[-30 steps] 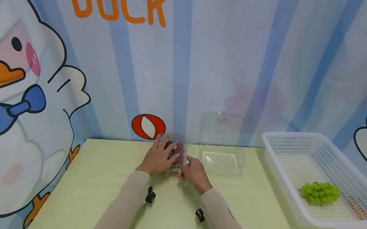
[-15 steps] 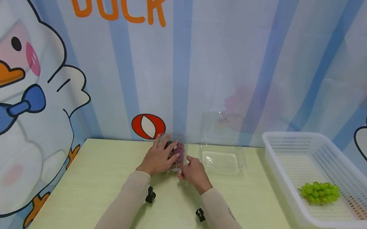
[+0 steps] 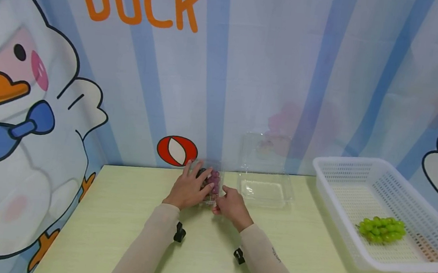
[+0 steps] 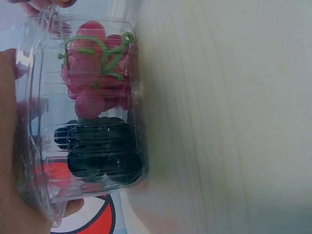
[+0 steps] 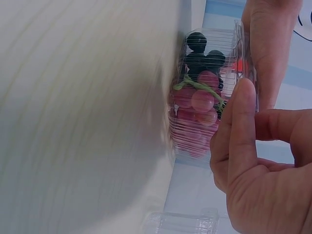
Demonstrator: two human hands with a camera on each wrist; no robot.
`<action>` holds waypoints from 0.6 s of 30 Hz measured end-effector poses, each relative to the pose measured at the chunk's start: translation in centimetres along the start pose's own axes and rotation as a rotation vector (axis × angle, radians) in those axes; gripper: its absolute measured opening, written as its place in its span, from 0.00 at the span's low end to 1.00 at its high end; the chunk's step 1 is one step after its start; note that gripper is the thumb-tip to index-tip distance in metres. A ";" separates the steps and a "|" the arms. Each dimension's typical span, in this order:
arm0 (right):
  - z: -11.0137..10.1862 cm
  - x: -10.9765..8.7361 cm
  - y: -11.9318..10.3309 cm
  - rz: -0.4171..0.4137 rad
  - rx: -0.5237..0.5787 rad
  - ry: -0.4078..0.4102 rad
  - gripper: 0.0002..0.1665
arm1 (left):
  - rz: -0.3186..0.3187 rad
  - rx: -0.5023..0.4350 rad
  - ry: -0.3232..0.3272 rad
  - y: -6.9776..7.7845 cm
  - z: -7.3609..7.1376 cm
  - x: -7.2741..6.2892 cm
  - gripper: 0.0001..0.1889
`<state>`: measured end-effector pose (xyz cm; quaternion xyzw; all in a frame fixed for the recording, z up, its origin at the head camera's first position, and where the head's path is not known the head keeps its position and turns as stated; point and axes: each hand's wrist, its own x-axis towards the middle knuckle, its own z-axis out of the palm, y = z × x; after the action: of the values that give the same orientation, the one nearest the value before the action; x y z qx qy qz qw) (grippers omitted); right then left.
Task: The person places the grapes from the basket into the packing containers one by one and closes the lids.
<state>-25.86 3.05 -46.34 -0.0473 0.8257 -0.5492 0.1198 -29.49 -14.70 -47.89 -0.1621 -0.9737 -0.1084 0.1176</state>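
Observation:
A clear plastic clamshell box stands at the back of the table, its lid down. Through its ribbed wall I see a bunch of red grapes with a green stem, beside a bunch of dark grapes. My left hand rests on the lid with fingers spread, covering much of it in the head view. At the box's front right corner, my right hand pinches the rim between thumb and fingers, as the right wrist view shows from the side.
A second clear clamshell box stands to the right with its lid raised against the curtain. Farther right, a white perforated basket holds a bunch of green grapes. A duck-print curtain closes off the table's back edge.

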 end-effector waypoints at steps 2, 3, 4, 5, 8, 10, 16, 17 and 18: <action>0.0 0.1 0.0 -0.007 -0.003 0.001 0.38 | -0.001 0.006 -0.005 0.0 0.0 0.0 0.32; 0.0 0.0 0.0 -0.009 -0.005 0.000 0.38 | -0.004 0.009 -0.009 0.0 -0.1 0.0 0.32; 0.0 0.1 0.1 -0.011 -0.001 -0.003 0.38 | -0.005 0.009 -0.012 0.0 -0.1 0.0 0.32; 0.0 0.1 0.1 -0.010 0.005 -0.004 0.38 | -0.007 0.011 -0.015 0.0 -0.1 0.0 0.32; 0.0 0.0 0.2 -0.010 0.024 -0.014 0.38 | -0.009 0.013 -0.018 0.0 -0.2 -0.2 0.32; 0.0 0.0 0.2 -0.014 0.028 -0.018 0.39 | -0.011 0.016 -0.018 0.0 -0.3 -0.2 0.32; -0.1 0.0 0.1 -0.015 0.019 -0.010 0.38 | 0.000 -0.006 -0.004 0.1 -0.4 -0.1 0.32; -0.1 0.0 0.1 -0.013 0.021 -0.011 0.38 | -0.002 -0.007 -0.008 0.1 -0.3 -0.1 0.32; -0.1 0.0 0.1 -0.011 0.018 -0.011 0.38 | -0.002 -0.012 -0.009 0.1 -0.3 -0.1 0.32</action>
<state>-25.89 3.14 -46.43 -0.0537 0.8197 -0.5571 0.1215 -29.34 -14.74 -47.57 -0.1625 -0.9737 -0.1135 0.1124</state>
